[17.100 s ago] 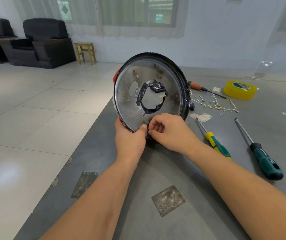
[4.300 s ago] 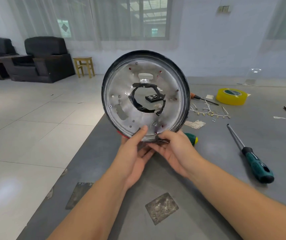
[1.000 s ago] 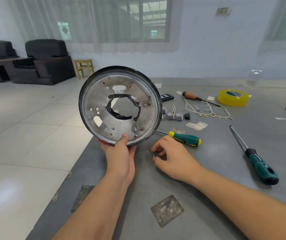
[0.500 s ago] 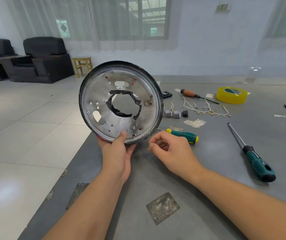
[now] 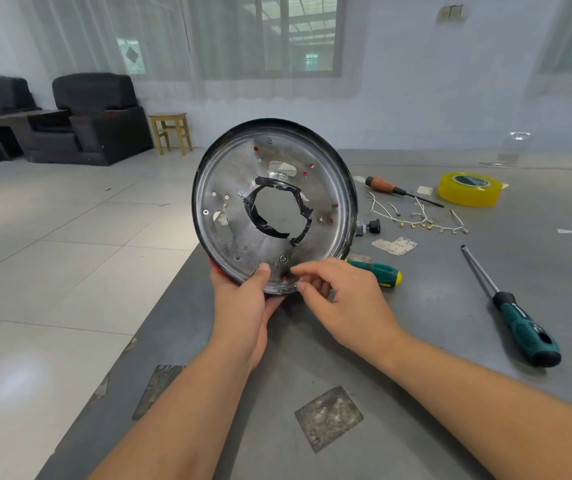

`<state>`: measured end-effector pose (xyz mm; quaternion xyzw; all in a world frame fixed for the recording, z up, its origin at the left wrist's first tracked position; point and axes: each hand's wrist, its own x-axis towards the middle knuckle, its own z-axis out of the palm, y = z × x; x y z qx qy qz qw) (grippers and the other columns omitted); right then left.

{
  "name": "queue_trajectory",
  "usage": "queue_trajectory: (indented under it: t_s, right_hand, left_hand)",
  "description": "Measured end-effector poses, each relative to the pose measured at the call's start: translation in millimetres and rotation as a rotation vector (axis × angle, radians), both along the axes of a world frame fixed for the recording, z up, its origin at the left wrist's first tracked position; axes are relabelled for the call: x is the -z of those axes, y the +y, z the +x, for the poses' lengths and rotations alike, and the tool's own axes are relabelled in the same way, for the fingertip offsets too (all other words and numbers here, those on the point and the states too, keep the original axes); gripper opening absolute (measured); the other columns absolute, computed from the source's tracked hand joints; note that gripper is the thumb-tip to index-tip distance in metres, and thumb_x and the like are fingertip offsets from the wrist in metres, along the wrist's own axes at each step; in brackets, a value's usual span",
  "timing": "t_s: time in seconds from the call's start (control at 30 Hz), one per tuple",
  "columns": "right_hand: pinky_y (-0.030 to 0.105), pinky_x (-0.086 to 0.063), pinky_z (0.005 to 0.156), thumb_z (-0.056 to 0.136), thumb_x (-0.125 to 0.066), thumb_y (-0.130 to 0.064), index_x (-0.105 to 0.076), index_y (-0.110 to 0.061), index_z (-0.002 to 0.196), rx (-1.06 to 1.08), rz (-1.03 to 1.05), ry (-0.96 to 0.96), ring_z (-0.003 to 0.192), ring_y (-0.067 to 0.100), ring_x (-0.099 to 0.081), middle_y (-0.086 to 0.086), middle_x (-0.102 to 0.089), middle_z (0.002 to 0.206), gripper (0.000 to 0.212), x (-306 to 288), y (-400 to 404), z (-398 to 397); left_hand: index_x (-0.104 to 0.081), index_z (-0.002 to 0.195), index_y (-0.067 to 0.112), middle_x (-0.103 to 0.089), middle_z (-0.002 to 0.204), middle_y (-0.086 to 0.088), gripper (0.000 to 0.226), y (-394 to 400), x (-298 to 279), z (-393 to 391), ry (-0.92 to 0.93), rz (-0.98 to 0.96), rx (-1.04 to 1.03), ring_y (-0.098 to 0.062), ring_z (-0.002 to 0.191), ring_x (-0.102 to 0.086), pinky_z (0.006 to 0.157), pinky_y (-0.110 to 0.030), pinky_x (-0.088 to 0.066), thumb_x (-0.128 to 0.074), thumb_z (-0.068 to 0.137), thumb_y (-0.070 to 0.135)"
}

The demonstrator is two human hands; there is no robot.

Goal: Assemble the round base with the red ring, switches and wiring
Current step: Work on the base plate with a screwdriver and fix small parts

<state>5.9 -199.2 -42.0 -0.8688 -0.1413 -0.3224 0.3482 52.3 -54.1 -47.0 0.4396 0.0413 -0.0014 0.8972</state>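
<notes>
While the left hand (image 5: 243, 306) grips the lower rim of the round base (image 5: 274, 206), thumb on its metal face, the base stands on edge above the grey table (image 5: 416, 341). Right hand (image 5: 343, 299) has fingers curled at that rim, seemingly pinching something too small to identify. Red ring (image 5: 214, 265) shows beneath. Wiring (image 5: 419, 216) and three screwdrivers (image 5: 516, 317) lie well apart.

Your round base plate (image 5: 232, 188) is dull scuffed bare metal with a glossy black rim; crinkled black tape (image 5: 266, 186) edges its centre hole; matt grey tabletop (image 5: 416, 306) shows rough worn patches; the green screwdriver handle (image 5: 525, 336) looks rubbery; the yellow tape roll (image 5: 468, 195) is glossy plastic.
</notes>
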Motion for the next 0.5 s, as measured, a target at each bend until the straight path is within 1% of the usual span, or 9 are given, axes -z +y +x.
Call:
queue_trajectory:
  t_s: [0.1,0.17,0.27,0.33,0.4,0.5]
  right_hand:
    - [0.021,-0.050,0.079,0.089,-0.076,-0.017,-0.075,-0.020,0.102,0.043,-0.044,0.011,0.082,0.006,-0.061,-0.010,-0.070,0.091,0.014,2,-1,3]
    - [0.026,-0.048,0.081,0.088,-0.078,-0.021,-0.076,-0.022,0.096,0.093,-0.117,-0.019,0.084,0.010,-0.060,-0.010,-0.071,0.089,0.008,2,-2,5]
    - [0.031,-0.045,0.082,0.087,-0.079,-0.025,-0.077,-0.026,0.093,0.110,-0.159,-0.037,0.086,0.013,-0.061,-0.013,-0.072,0.087,0.006,2,-3,9]
    - [0.033,-0.038,0.083,0.088,-0.076,-0.031,-0.077,-0.033,0.092,0.126,-0.182,-0.002,0.093,0.012,-0.060,-0.017,-0.072,0.089,0.004,2,-3,11]
    - [0.033,-0.029,0.083,0.087,-0.075,-0.039,-0.077,-0.039,0.090,0.174,-0.187,0.011,0.099,0.008,-0.055,-0.022,-0.070,0.090,0.003,4,-3,13]
    - [0.034,-0.022,0.081,0.085,-0.075,-0.047,-0.075,-0.046,0.087,0.230,-0.157,0.035,0.102,0.004,-0.047,-0.028,-0.067,0.089,0.003,6,-5,17]
  left_hand:
    - [-0.043,0.147,0.020,-0.069,0.134,-0.013,0.055,-1,-1,-1,0.003,0.020,0.006,-0.034,0.114,-0.073,0.069,-0.038,-0.065,-0.058,0.102,-0.007]
    - [-0.044,0.146,0.019,-0.069,0.133,-0.013,0.054,-1,-1,-2,-0.002,0.027,0.012,-0.033,0.113,-0.073,0.069,-0.037,-0.065,-0.059,0.101,-0.007]
    - [-0.045,0.146,0.020,-0.069,0.132,-0.014,0.055,-2,-1,-2,-0.016,0.035,0.026,-0.034,0.114,-0.073,0.068,-0.037,-0.064,-0.059,0.101,-0.007]
    - [-0.045,0.146,0.021,-0.070,0.132,-0.015,0.055,-3,-1,-2,-0.027,0.044,0.033,-0.035,0.114,-0.072,0.067,-0.036,-0.064,-0.059,0.101,-0.007]
    - [-0.044,0.147,0.021,-0.069,0.134,-0.014,0.055,-3,0,-2,-0.032,0.060,0.034,-0.035,0.116,-0.072,0.068,-0.036,-0.064,-0.060,0.101,-0.006]
    - [-0.043,0.147,0.021,-0.068,0.136,-0.012,0.055,-3,1,-2,-0.036,0.084,0.042,-0.033,0.116,-0.071,0.068,-0.035,-0.064,-0.060,0.101,-0.005]
